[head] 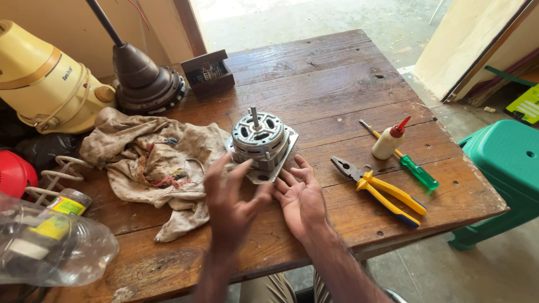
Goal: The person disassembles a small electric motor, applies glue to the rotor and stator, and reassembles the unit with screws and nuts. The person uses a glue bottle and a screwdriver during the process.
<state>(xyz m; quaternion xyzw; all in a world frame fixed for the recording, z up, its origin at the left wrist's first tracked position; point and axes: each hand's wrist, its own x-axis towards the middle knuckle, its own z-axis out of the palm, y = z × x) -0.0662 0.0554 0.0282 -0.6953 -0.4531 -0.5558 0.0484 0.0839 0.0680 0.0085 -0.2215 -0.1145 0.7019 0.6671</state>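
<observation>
On wooden table [314, 73], centre: electric motor [260, 140], shaft upright, on square metal plate.
Left hand [229, 196] blurred, fingers spread wide, tips at the motor's near side; right hand [300, 196] palm up, fingers open, touching the plate's edge. Soiled rag [151, 163] to the left; pliers [379, 191], green-handled screwdriver [412, 168], small red-capped bottle [390, 140] to the right.

Single head view, looking steeply down, close over wooden table [337, 84].
</observation>
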